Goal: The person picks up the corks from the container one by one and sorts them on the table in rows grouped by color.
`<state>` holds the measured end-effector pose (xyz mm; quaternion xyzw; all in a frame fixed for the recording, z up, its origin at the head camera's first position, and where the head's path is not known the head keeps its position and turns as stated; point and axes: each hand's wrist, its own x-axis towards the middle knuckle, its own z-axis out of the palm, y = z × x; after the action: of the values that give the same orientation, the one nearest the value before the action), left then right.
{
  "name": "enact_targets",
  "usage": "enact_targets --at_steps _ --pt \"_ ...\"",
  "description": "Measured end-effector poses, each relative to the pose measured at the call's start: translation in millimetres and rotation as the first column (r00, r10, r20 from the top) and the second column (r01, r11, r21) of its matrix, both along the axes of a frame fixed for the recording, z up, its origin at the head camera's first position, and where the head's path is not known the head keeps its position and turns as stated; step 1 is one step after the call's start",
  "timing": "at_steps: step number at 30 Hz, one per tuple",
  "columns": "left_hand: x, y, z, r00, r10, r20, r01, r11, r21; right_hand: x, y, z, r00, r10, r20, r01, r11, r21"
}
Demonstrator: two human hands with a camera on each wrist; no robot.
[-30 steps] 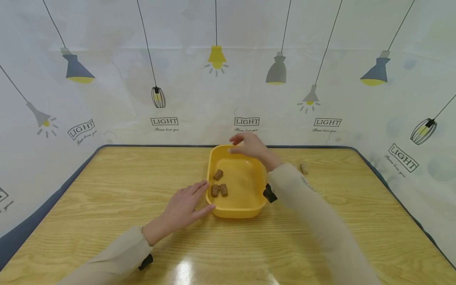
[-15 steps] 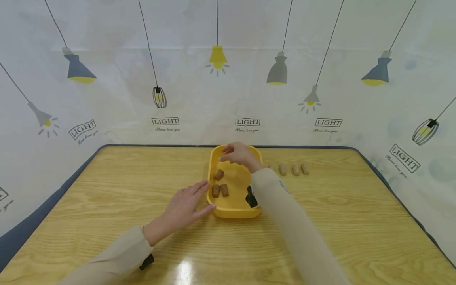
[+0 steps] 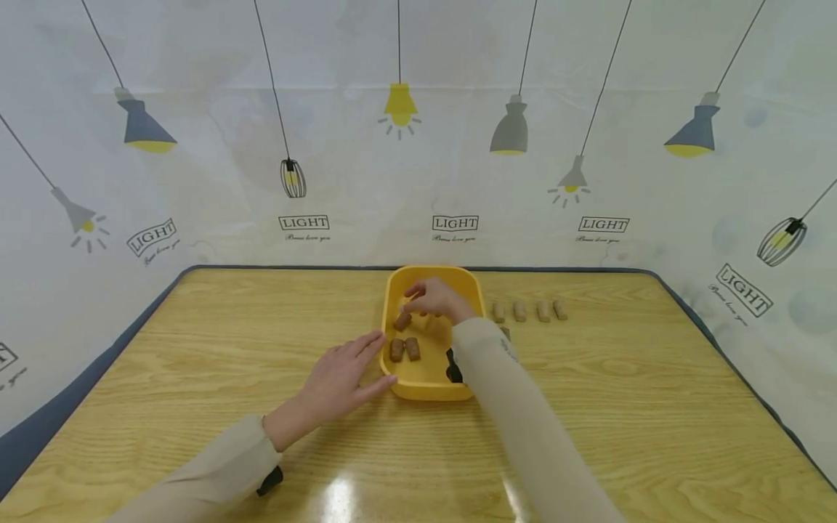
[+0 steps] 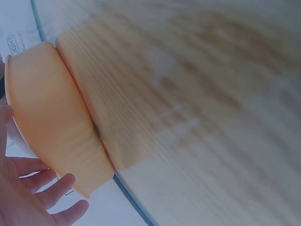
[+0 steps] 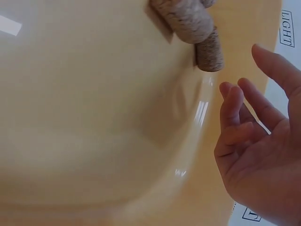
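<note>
A yellow plastic basin [image 3: 431, 393] stands at the back middle of the table, with 3 wine corks inside along its left side. My left hand [image 3: 333, 381] rests at the basin's left rim with fingers fairly straight; in the left wrist view those fingers [image 4: 55, 190] lie along its edge. Inside the basin, my right hand [image 3: 434, 299] hovers over the rearmost cork [image 3: 402, 323]. The right wrist view has the thumb apart from the other fingers, a gap from the nearest cork [image 5: 209, 54], nothing between them. Two front corks [image 3: 404, 349] sit side by side.
To the right of the basin, several corks [image 3: 519, 311] stand in a row on the wooden table [image 3: 628, 378]. Another cork [image 3: 506, 333] is partly hidden by the right sleeve. A lamp-printed curtain [image 3: 353, 131] rises directly behind the table's back edge.
My right hand has moved from the basin's back rim down and left into it, toward the rearmost cork. The row of corks behind the sleeve has come into view. The left hand stays put.
</note>
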<state>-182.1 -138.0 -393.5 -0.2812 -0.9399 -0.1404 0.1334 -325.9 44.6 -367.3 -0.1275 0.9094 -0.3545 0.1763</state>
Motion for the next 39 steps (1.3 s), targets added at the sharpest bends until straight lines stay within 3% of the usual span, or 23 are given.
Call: enact_targets --at_steps 7,18,28,39 --pt "-0.2 0.1 -0.6 1.0 0.007 -0.005 -0.007 1.0 -0.009 0.6 0.5 -9.3 0.996 0.055 0.073 -0.051 0.998 -0.046" --pt "0.3 1.1 2.2 1.0 0.011 0.0 -0.011 1.0 -0.018 -1.2 -1.7 -18.7 0.983 0.175 0.048 -0.175 0.985 -0.01" --pt "-0.4 2.0 0.0 1.0 0.014 -0.001 -0.014 1.0 -0.026 -0.6 -7.2 -20.6 0.982 0.19 0.016 -0.19 0.981 0.03" --pt "0.0 1.7 -0.4 1.0 0.011 -0.011 -0.011 1.0 -0.013 -3.0 -6.4 -20.9 0.985 0.169 0.024 -0.168 0.986 -0.006"
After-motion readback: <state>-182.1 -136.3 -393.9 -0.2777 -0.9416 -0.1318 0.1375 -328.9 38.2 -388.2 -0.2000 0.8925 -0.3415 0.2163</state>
